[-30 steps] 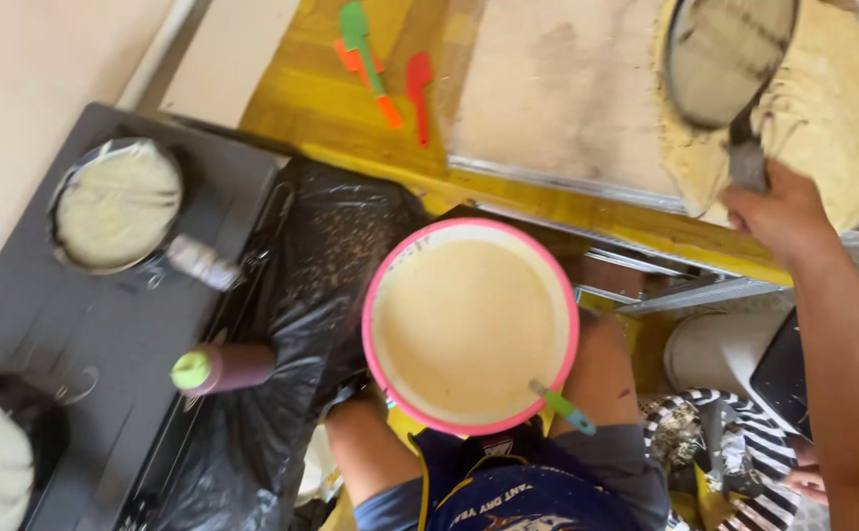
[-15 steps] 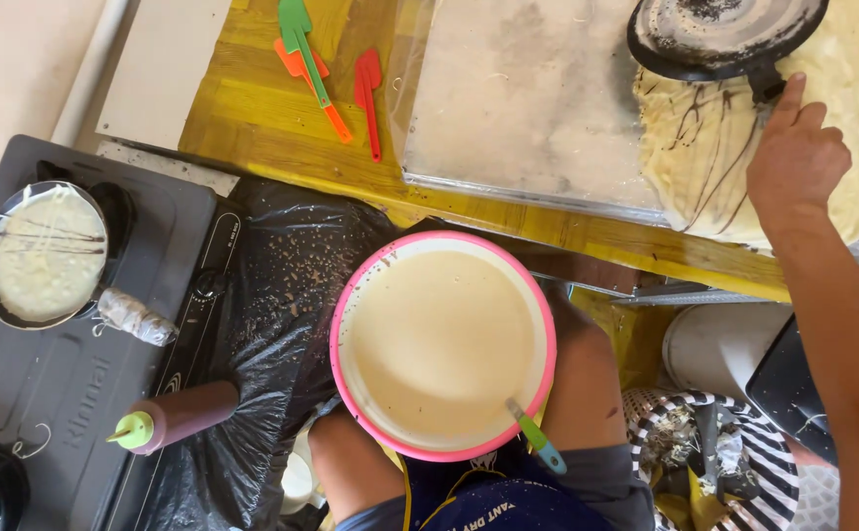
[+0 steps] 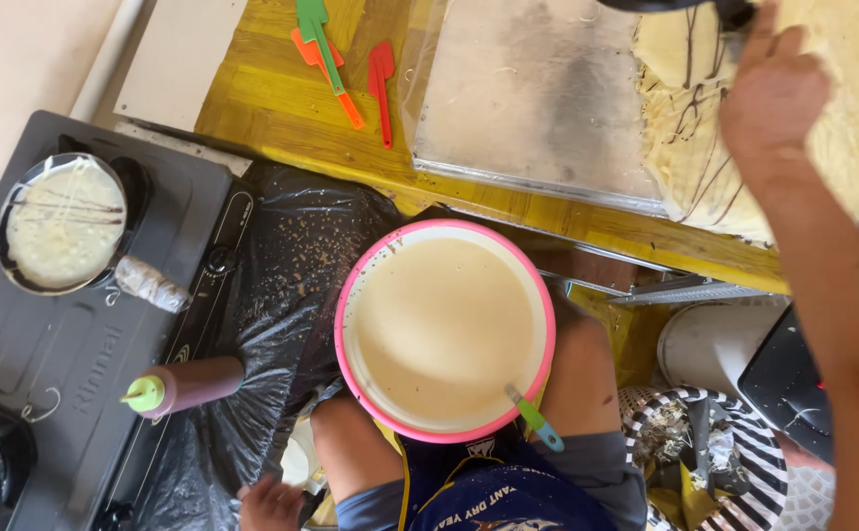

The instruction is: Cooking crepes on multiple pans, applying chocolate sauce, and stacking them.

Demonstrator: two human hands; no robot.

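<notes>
My right hand [image 3: 773, 98] is raised at the top right, shut on the dark handle of a pan [image 3: 734, 12] that is almost wholly cut off by the top edge. Beneath it lies a pile of pale crepes [image 3: 842, 138] streaked with brown lines. My left hand [image 3: 270, 503] rests low at the bottom edge beside black plastic sheeting [image 3: 292, 265], holding nothing. Between my knees stands a pink-rimmed bowl [image 3: 351, 295] full of cream batter, with a green and blue utensil handle [image 3: 537, 418] sticking out.
A grey stove [image 3: 56, 344] at the left carries a small pan with a striped crepe [image 3: 60, 226]. A brown squeeze bottle with a green cap [image 3: 188, 383] lies on it. Coloured spatulas [image 3: 336, 59], a metal tray [image 3: 537, 98], a white bucket [image 3: 714, 344] and a striped basket [image 3: 705, 452] surround me.
My right hand has carried the pan up and away from the crepe pile until it is nearly out of view. The view has shifted right, and a striped crepe now lies on the pile.
</notes>
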